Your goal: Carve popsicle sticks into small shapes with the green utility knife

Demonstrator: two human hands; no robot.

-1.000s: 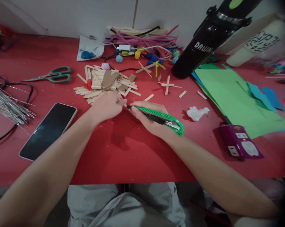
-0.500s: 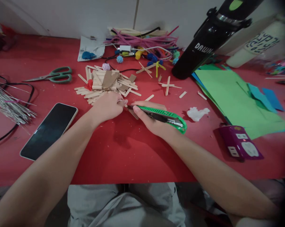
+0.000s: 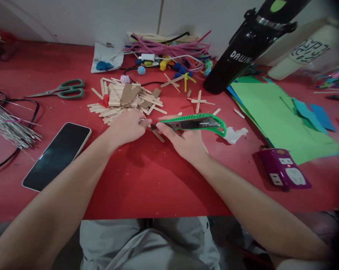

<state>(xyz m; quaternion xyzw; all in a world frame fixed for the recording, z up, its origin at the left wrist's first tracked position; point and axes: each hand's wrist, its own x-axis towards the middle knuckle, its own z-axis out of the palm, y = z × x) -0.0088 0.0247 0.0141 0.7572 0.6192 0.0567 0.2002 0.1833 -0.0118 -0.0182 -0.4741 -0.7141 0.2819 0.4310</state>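
Observation:
My right hand (image 3: 186, 140) grips a green utility knife (image 3: 199, 123) with its tip pointing left at a wooden craft stick (image 3: 157, 135) on the red table (image 3: 147, 183). My left hand (image 3: 128, 125) is closed, its fingertips pinching the stick's far end and pressing it to the table. Just behind my left hand lies a pile of craft sticks (image 3: 124, 99) with a piece of brown cardboard on top.
A phone (image 3: 57, 154) lies at the left, scissors (image 3: 61, 89) beyond it, silver wires (image 3: 9, 125) at the far left. A black bottle (image 3: 242, 52), green paper sheets (image 3: 278, 116), a purple power adapter (image 3: 284, 173), crumpled tissue (image 3: 235, 133) and pipe cleaners (image 3: 172, 50) fill the right and back.
My right hand has tilted the knife up, so its rear end rose and swung away from me. My left hand stays on the stick.

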